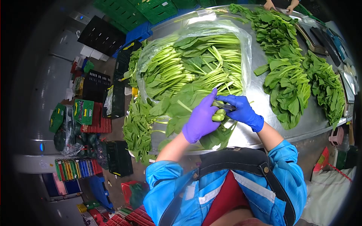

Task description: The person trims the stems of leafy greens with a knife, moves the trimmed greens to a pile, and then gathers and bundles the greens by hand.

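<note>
My left hand (200,119), in a purple glove, is closed around a bunch of leafy greens (218,115), whose pale stem ends point right. My right hand (243,111), in a blue glove, grips a small dark knife (225,106) against the stems. Beyond both hands, a clear plastic bag (247,45) lies open on the metal table (260,113), full of greens (166,64) with long stems. Loose leaves (137,128) spread to the left of my hands, along the table's edge.
Rows of greens (288,83) lie on the table's right side, with trays (313,41) beyond them. Another person's hands (291,6) show at the top right. Green crates (145,11) stand behind the table; black crates (96,88) and a pink stool (336,136) stand beside it.
</note>
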`<state>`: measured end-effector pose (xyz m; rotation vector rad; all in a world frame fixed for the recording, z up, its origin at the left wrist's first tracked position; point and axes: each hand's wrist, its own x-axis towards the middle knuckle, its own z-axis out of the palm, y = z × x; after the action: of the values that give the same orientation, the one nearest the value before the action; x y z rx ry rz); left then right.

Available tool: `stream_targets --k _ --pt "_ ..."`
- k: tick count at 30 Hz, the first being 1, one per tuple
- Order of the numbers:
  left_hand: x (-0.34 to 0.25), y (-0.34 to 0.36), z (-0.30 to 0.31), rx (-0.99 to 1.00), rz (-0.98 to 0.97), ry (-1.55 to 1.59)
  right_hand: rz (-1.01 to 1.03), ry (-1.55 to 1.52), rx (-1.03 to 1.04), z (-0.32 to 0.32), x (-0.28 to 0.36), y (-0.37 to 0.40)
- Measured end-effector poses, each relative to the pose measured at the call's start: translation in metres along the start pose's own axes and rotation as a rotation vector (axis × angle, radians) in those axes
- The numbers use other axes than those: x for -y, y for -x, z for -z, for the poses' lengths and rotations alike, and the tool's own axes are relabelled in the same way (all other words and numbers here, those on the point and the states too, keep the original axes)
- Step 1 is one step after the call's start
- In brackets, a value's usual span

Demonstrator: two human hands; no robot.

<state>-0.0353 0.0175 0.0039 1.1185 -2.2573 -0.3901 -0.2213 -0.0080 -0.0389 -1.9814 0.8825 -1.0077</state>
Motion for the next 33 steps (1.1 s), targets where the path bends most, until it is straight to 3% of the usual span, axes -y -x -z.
stream_targets --k 3,5,7,9,10,13,15,17,20,21,23,24,26,27,28,29,31,33 --pt "-0.012 -0.003 0.009 0.006 -0.012 -0.121 0.136 0.1 -0.189 0.008 0.009 -0.003" --pt "-0.02 -0.002 0.021 0.066 0.069 -0.109 -0.125 0.164 -0.195 0.026 0.01 -0.008" --pt "-0.024 0.003 0.037 0.123 0.146 -0.098 -0.213 0.014 -0.296 0.046 -0.018 -0.011" --pt "-0.023 0.009 0.052 0.352 0.125 0.139 -0.348 -0.214 -0.29 0.074 -0.031 -0.003" --pt "-0.019 0.011 0.052 0.467 0.079 0.227 -0.315 -0.236 -0.294 0.087 -0.04 0.005" --pt "-0.014 0.003 0.059 0.387 0.158 0.453 -0.266 -0.302 -0.331 0.113 -0.014 0.014" --pt "-0.016 -0.014 0.061 0.368 0.204 0.469 0.014 -0.161 -0.343 0.115 0.012 0.005" --pt "-0.017 -0.035 0.051 0.166 0.081 0.74 0.004 -0.079 -0.196 0.114 0.036 -0.002" --pt "-0.023 -0.062 0.036 0.178 -0.026 0.84 0.026 -0.14 -0.088 0.09 0.052 -0.021" --pt "-0.022 -0.065 0.035 0.279 0.049 0.881 0.019 -0.204 -0.085 0.079 0.056 -0.026" --pt "-0.013 -0.061 0.035 0.275 0.178 0.992 -0.031 -0.146 -0.084 0.073 0.062 -0.029" --pt "-0.002 -0.056 0.036 0.278 0.178 0.993 -0.086 -0.339 -0.129 0.072 0.061 -0.029" --pt "0.025 -0.041 0.041 0.031 0.059 1.274 -0.173 -0.325 -0.187 0.077 0.045 -0.023" --pt "0.035 -0.03 0.052 -0.063 0.122 1.352 -0.255 -0.311 -0.245 0.081 0.037 -0.017" --pt "0.06 -0.013 0.057 -0.171 0.086 1.456 -0.409 -0.298 -0.217 0.085 0.032 -0.011" --pt "0.086 0.002 0.06 -0.255 0.022 1.51 -0.413 -0.306 -0.213 0.086 0.02 -0.001" --pt "0.107 0.031 0.075 -0.442 0.07 1.519 -0.7 -0.243 0.031 0.078 -0.014 0.02" --pt "0.126 0.056 0.08 -0.63 0.138 1.53 -0.783 -0.244 0.1 0.063 -0.029 0.046"
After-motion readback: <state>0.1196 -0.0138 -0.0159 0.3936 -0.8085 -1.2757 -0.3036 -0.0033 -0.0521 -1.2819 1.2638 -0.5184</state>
